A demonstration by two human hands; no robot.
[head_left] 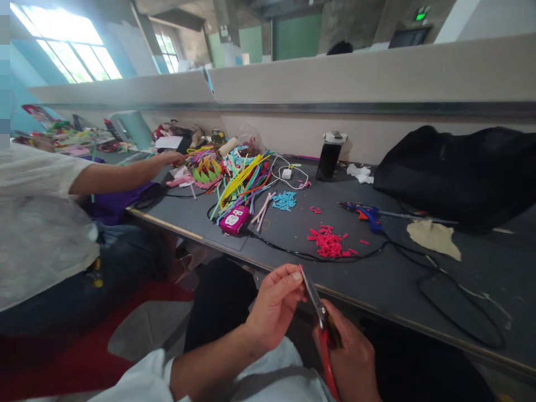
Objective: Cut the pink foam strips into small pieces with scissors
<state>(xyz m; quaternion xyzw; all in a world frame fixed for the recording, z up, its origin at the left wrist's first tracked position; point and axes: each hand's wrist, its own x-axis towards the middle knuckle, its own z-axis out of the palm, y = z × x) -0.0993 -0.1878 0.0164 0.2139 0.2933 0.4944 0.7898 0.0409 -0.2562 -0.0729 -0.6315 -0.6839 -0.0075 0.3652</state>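
Left hand (pixel 277 306) pinches small pink piece (pixel 301 268), mostly hidden, at tip of scissors (pixel 311 292); right hand (pixel 354 353) grips scissors by handles. Beyond hands, on dark table (pixel 285 231): loose pile of red pieces (pixel 329 244), blue glue gun (pixel 371 218) to right.

Legible text: none; no words, brands or numbers resolved. Signs: one lit green sign (pixel 421 15), mounted high at the far side of the room, right of centre; colour and glow clear, a paler figure within it too small to identify. Markings: whitish patches with dark details on the upper face of the magenta box (pixel 235 219); characters, if any, unreadable.
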